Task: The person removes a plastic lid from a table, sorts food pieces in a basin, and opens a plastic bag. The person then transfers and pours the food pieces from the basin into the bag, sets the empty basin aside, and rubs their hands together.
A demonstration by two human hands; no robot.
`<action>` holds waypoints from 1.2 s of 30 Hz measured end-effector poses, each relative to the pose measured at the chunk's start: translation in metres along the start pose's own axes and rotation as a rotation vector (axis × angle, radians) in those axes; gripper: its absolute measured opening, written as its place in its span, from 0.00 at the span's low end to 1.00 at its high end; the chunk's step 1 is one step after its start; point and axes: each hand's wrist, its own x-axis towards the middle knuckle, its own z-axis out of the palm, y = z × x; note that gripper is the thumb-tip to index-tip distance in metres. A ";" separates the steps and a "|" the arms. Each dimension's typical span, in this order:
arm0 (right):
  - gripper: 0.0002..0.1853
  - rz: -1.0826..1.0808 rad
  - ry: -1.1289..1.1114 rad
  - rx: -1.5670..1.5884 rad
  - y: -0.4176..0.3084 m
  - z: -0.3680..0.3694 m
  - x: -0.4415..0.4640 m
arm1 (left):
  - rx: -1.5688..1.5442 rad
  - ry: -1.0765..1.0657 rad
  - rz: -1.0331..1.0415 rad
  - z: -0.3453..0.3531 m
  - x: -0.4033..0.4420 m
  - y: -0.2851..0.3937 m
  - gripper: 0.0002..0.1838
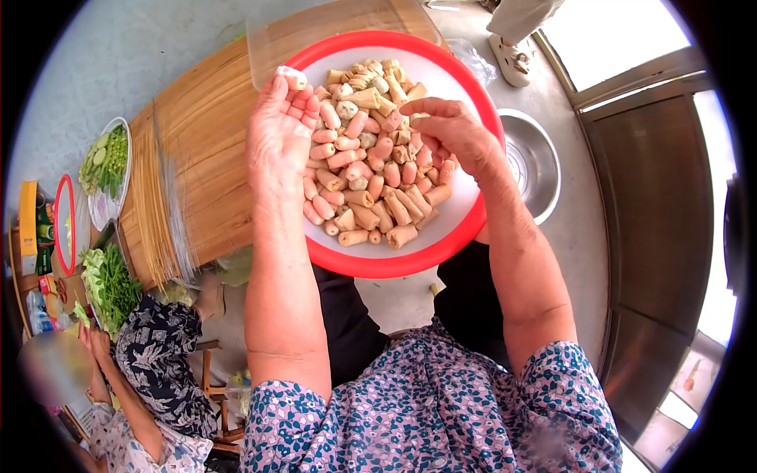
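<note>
A white round tray with a red rim (378, 264) holds a heap of short pink sausages (345, 158), tan rolled pieces (402, 206) and a few pale balls (345, 109). At the tray's left edge my left hand (280, 138) is turned palm up, its thumb and fingertips closed on a small pink-and-white piece (292, 77). Over the right side of the heap, my right hand (459, 138) has thumb and forefinger drawn together in a pinch. Whatever lies between those fingertips is too small to make out. A pink sausage sits just beside them.
Bundled bamboo skewers (150, 197) lie on the wooden table (205, 134), left of the tray. Behind is a clear plastic box (268, 47). A plate of cut greens (118, 201) stands farther left, near a seated person (138, 394). A steel basin (544, 169) is at right.
</note>
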 end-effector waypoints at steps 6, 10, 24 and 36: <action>0.17 -0.062 0.244 -0.402 0.004 -0.022 0.005 | 0.005 0.064 -0.001 0.001 0.002 -0.001 0.11; 0.19 0.029 0.161 -0.604 0.005 -0.020 0.006 | 0.010 0.068 -0.002 0.002 0.000 0.000 0.10; 0.11 0.043 -0.060 -0.439 0.025 -0.018 0.023 | 0.019 0.054 0.003 0.005 -0.001 0.000 0.07; 0.18 0.128 -0.049 -0.372 0.001 -0.013 -0.003 | 0.052 0.052 0.006 0.005 -0.002 -0.001 0.08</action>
